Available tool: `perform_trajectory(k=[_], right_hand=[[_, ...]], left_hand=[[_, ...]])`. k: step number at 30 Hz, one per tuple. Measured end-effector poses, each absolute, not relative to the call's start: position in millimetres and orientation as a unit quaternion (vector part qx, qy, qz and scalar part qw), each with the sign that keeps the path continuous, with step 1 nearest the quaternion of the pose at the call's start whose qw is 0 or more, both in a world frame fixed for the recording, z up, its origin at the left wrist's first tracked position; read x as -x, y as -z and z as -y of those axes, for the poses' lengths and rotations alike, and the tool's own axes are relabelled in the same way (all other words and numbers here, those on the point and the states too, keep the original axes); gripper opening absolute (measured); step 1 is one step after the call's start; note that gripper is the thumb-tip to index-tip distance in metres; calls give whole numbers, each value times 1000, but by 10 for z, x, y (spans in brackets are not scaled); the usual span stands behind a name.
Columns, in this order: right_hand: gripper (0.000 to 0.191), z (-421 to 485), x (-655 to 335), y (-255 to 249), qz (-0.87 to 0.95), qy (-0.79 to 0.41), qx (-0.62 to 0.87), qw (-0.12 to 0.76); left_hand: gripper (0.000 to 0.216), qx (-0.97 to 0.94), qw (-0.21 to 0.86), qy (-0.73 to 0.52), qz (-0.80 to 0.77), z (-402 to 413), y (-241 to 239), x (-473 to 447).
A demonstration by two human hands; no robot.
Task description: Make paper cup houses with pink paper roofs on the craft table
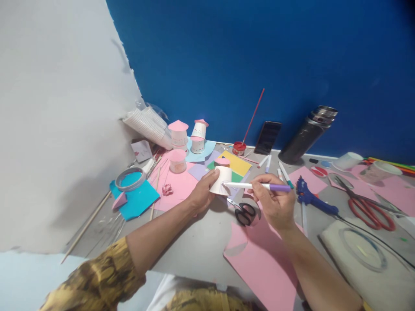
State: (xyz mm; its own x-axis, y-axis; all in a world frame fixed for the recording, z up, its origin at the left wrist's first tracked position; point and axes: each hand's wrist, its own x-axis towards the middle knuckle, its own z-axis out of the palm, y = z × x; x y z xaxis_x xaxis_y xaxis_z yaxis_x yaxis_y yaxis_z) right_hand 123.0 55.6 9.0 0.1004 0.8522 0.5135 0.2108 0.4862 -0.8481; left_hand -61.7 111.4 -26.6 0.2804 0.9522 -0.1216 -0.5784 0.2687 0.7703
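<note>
The left hand (202, 192) is gripping a white paper cup (221, 179). The right hand (274, 201) is pinching a purple marker (259, 186), its tip touching the cup, with black scissors (244, 211) lying just below.

Gripping a paper cup (221, 178) at mid-frame with the left hand (202, 195), pressing the tip of a purple-capped marker (256, 186) against it with the right hand (275, 204); black scissors (245, 213) just below, pink paper (259, 259) lower centre.

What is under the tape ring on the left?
A blue paper sheet lies under the tape ring and shows through its hole. Whatever is beneath the sheet is covered.
</note>
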Motion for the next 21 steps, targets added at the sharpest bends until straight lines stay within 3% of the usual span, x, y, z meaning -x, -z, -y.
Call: perform_trajectory(k=[21], right_hand=[[13,-611,-1264,-141,588,-225,459,626]], left_hand=[[43,-268,783,-479,-292,-1125,205,640]])
